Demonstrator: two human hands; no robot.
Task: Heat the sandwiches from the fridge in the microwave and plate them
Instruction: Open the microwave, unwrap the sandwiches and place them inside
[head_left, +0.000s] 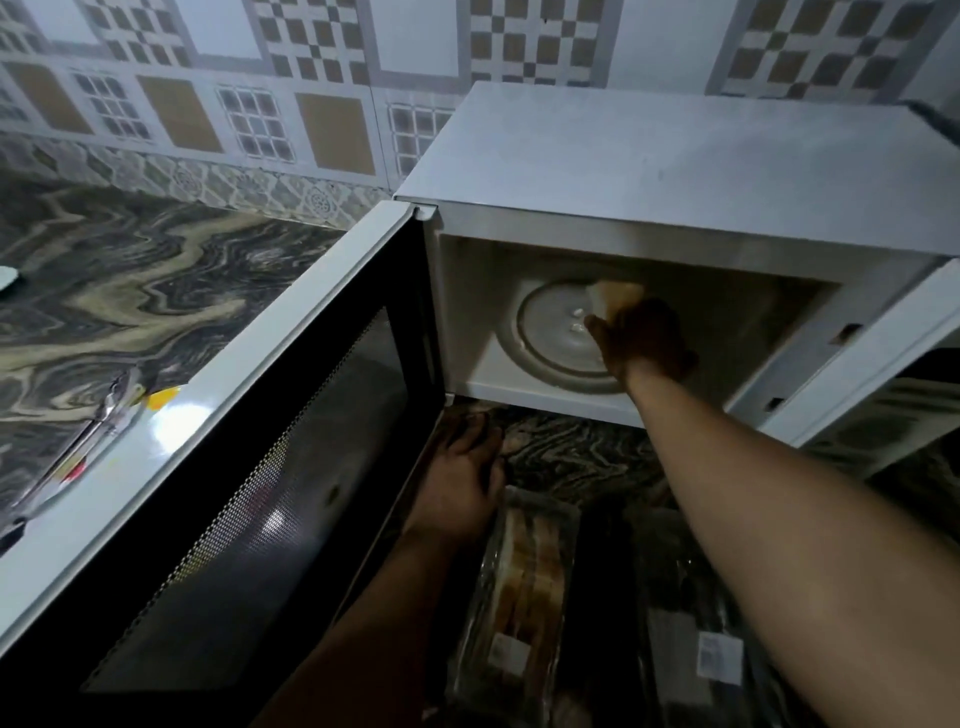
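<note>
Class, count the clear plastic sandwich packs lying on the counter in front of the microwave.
2: one pack beside the left hand, another under the right forearm. More may be hidden.

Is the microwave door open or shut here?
Open. The door swings out to the left, the turntable shows, and the right hand reaches inside with a sandwich.

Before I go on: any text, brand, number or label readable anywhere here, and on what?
No text here can be read.
Pale sticker on the clear sandwich pack on the counter: too blurred to read.
White label on the dark pack beside it: print too small and blurred.
Microwave body and open door: no brand or number shows.
</note>
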